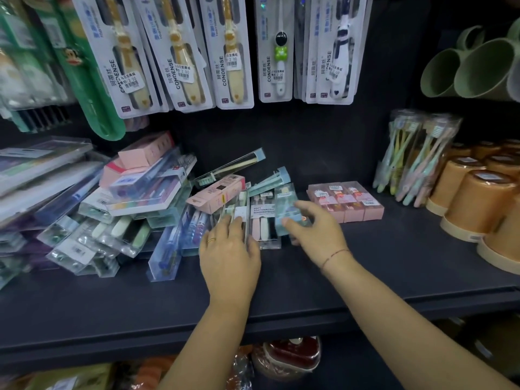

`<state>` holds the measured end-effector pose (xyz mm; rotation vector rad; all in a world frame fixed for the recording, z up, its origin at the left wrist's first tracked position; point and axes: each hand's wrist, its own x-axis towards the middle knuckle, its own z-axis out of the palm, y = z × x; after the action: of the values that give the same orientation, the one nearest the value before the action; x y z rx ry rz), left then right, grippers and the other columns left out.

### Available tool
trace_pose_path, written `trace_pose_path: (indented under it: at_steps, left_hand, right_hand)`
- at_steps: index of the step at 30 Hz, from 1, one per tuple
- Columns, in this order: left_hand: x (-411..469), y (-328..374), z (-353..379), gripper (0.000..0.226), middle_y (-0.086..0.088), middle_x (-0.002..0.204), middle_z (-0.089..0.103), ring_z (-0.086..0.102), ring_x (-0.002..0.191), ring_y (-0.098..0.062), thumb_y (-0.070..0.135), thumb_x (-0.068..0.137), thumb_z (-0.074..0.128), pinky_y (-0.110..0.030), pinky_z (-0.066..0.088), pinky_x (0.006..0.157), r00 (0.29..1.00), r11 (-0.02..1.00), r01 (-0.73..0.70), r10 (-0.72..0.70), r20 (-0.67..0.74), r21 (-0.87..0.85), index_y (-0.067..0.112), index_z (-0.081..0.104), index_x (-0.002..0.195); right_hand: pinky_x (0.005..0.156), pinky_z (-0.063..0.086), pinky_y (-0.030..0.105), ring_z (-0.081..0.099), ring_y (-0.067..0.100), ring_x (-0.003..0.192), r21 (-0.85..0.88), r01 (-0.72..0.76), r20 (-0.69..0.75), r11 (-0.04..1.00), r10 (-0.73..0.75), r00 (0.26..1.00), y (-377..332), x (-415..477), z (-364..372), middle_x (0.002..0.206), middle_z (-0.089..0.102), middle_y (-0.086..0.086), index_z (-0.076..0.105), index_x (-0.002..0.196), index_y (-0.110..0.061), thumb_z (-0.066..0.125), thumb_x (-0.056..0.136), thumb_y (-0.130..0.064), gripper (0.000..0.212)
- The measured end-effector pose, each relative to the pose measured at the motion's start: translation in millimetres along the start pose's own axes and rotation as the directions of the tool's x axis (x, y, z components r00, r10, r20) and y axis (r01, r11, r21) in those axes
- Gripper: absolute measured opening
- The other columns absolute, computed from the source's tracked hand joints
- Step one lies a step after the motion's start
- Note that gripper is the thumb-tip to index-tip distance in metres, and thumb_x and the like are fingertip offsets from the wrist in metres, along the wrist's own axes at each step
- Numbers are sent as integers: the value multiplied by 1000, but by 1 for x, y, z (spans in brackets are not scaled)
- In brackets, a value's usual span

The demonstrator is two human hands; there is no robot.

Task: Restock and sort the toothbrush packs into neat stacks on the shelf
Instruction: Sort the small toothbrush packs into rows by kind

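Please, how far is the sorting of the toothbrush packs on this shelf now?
Done: three pink packs lie in a neat row at the right. In hand: the right-hand grip holds a light blue pack, and the left-hand grip presses flat on a clear pack beside it. Left: the big pile at the left of the shelf lies jumbled, so most of the job remains.

I see a dark shelf [380, 263] carrying a loose heap of toothbrush packs [112, 218] on its left half. A tidy row of pink boxes [347, 204] sits right of the middle, clear packs of pastel brushes [416, 164] stand beyond it, and upturned orange cups [472, 204] crowd the right end.
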<state>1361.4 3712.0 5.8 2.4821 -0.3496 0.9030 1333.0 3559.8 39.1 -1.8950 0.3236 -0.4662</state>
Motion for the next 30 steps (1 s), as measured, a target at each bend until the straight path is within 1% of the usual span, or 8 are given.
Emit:
trace_pose_path:
  at_steps: [3,7,12,16,21,25,27,30]
  left_hand:
    - [0,-1,4,39,-17,116,69,67,103,-34,12,77,76,-50,52,94,999,999,-35,35,6,29,3,69,114]
    - [1,-1,5,39,-16,116,69,67,106,-33,12,79,74,-49,50,96,999,999,-40,40,2,29,3,68,116]
    - [0,-1,5,38,-16,115,70,67,105,-32,13,79,75,-48,49,96,1000,999,-31,31,-4,31,4,69,115]
    - [-1,0,4,37,-16,115,69,66,106,-33,12,80,74,-48,49,96,1000,1000,-19,19,-14,13,3,69,115]
    - [-2,0,4,34,-15,118,69,65,107,-33,14,83,71,-49,48,98,1000,1000,-1,1,-19,-23,4,69,116]
    - [-2,2,1,39,-13,123,67,65,109,-30,34,88,58,-46,47,96,999,999,-31,31,-29,-13,8,69,116]
    - [-1,2,-1,51,-9,125,66,64,112,-27,47,91,43,-44,45,98,999,999,-33,34,11,-19,12,69,118]
    - [-1,1,1,57,-6,126,66,62,115,-25,52,92,36,-44,43,100,999,998,-19,20,36,-53,13,69,118]
  right_hand:
    - [85,57,29,68,20,91,-22,-9,15,1000,10,1000,6,1,-23,134,53,2,58,132,-21,73,86,-24,49]
    - [98,32,17,46,16,125,-330,57,51,942,-43,998,15,-6,-33,139,45,0,51,138,-20,78,81,-29,64]
    - [109,32,32,37,23,135,-566,183,158,804,-112,981,10,-1,-17,149,38,-2,36,148,-28,71,83,-48,77]
    - [112,30,32,33,21,140,-474,176,275,863,-44,960,9,3,-7,157,24,0,23,153,-29,71,86,-40,84]
    - [112,24,24,29,16,142,-418,144,261,897,-34,965,11,1,-21,157,25,-1,23,154,-24,67,90,-36,78]
    - [112,24,27,28,17,142,-423,144,293,894,-16,956,5,1,-27,158,22,-1,22,154,-22,62,91,-43,77]
    - [113,26,31,29,18,141,-409,143,253,901,-39,967,-2,11,-29,154,26,1,28,151,-20,61,90,-49,75]
    - [115,31,38,35,20,140,-326,112,142,939,-68,987,-8,49,-30,153,33,4,36,147,-17,62,89,-50,72]
